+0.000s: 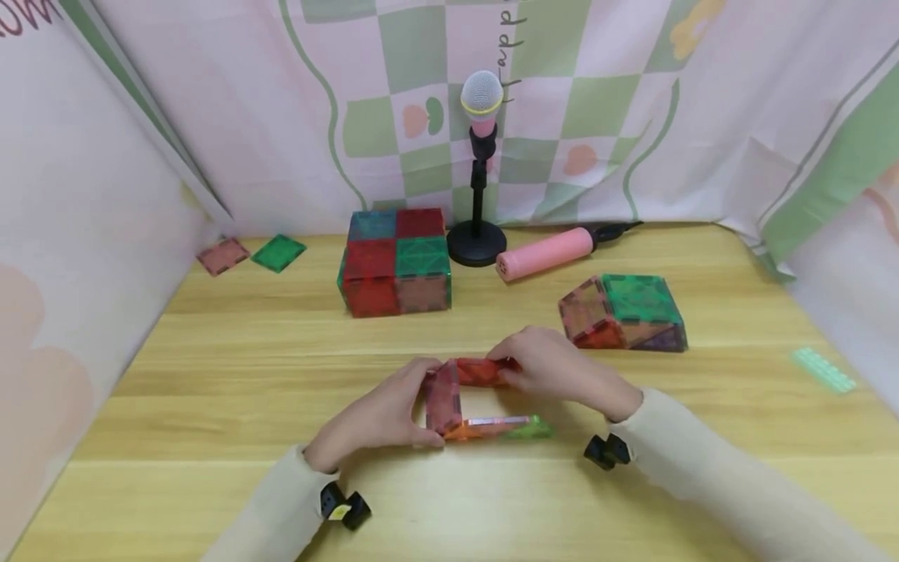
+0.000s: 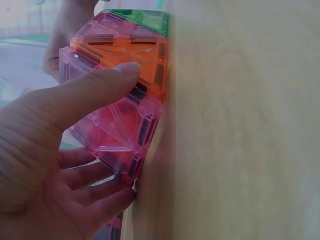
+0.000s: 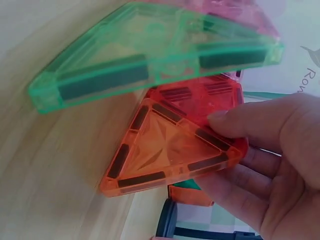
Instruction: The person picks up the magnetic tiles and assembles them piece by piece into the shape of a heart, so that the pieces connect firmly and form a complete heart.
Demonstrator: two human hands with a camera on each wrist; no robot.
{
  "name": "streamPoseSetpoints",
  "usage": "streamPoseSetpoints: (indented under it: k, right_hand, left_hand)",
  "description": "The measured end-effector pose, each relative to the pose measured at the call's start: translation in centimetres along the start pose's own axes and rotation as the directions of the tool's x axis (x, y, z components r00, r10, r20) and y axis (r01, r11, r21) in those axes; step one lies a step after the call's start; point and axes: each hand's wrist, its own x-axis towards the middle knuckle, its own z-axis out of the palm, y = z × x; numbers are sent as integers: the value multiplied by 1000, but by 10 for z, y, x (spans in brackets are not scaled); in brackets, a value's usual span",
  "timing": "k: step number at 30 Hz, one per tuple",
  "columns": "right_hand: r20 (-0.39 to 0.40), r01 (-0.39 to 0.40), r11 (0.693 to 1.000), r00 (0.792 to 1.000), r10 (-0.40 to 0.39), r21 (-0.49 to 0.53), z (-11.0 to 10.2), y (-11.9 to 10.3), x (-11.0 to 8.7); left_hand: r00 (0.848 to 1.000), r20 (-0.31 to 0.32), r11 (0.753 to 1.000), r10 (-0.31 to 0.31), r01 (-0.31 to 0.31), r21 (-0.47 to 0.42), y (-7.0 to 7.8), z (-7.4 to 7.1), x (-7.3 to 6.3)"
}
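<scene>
A small frame of translucent magnetic tiles stands on the table between the two hands. My left hand (image 1: 382,410) holds its left end, a pink tile (image 1: 443,398), with the thumb on the near side and the fingers behind. Beside that thumb is an orange tile (image 2: 132,60), followed by a green triangular tile (image 2: 150,21) at the near right end. At the back, my right hand (image 1: 548,367) pinches the right end of the far side, where an orange triangular tile (image 3: 165,150) meets a red tile (image 3: 200,100). The near side and far side stand apart at the right.
Behind the frame sits a box of coloured tiles (image 1: 372,261); a sloped tile block (image 1: 639,300) is at right. A microphone on a stand (image 1: 477,195) and a pink cylinder (image 1: 548,254) stand further back. Loose pink (image 1: 223,256) and green tiles (image 1: 278,253) lie back left.
</scene>
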Motion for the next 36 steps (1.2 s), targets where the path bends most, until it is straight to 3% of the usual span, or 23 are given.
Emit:
streamPoseSetpoints:
  k: [5,11,14,18,21,24,29,33,36]
  right_hand:
    - [-22,-43,999,999,43,10,-4,-7,-10]
    - [-221,-62,998,973,66,22,-2,-51,-47]
    - [-174,-57,990,982,79,127,11,-76,-54]
    - [-64,-143,942,983,170,303,27,-91,-47]
    - [-74,-202,918,968,240,341,34,-91,-42]
    - [-86,-233,915,958,274,328,35,-87,-44]
    - [-72,-214,934,967,244,286,28,-74,-54]
    - [-71,-196,961,974,213,195,17,-60,-61]
    - [-30,-206,964,976,214,170,7,-50,-64]
  left_hand:
    - [999,14,999,-30,31,-30,1,2,-3]
    - [1000,10,1000,-20,19,10,4,4,-8]
    - [998,-28,998,-50,51,34,8,5,-12]
    - [988,-127,995,-88,93,33,19,13,-15]
    - [974,-204,992,-102,115,50,29,24,-15]
    - [961,-243,985,-135,156,72,39,34,-20]
    - [954,-251,977,-162,191,92,51,43,-30]
    - [951,-263,977,-163,193,92,52,34,-30]
    - [951,-280,989,-130,145,36,45,18,-16]
